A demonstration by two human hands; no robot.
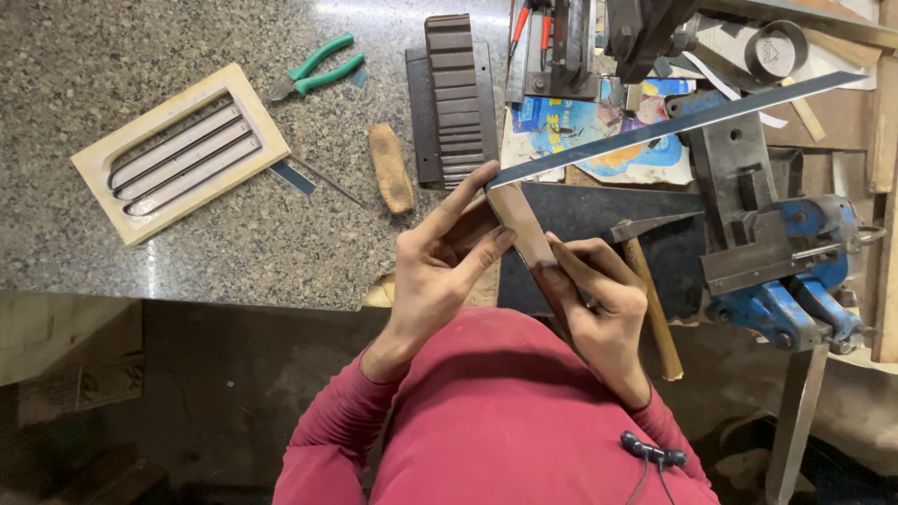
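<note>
From the head camera you have one metal strip (673, 122) in hand, one wooden die board (178, 150), one pair of green-handled pliers (313, 73), one ribbed dark block (456, 98), one hammer (650, 299), one blue bench vise (795, 281) and one small brown wooden piece (391, 168).

The strip is long, thin and dark, with a bright edge. It is bent sharply at a corner just above your hands: the long leg runs up and to the right, over the printed papers (580, 131) and past the vise, while the short leg comes down between your palms and looks pale and shiny.

Your left hand (449, 271) is closed around the short leg near the bend, index finger stretched up to the corner and thumb pressed on the flat face. Your right hand (599, 299) grips the lower end of that short leg, fingers curled narrow around it.

The die board lies well apart on the granite counter (94, 56), to the left, with three long rounded slots lined by metal. The pliers lie above it, the ribbed block just beyond your left fingertips. The hammer rests on the dark mat (599, 206) just beside your right hand, its handle passing behind your wrist. The vise and a dark machine stand crowd the right, beneath the strip's long leg.
</note>
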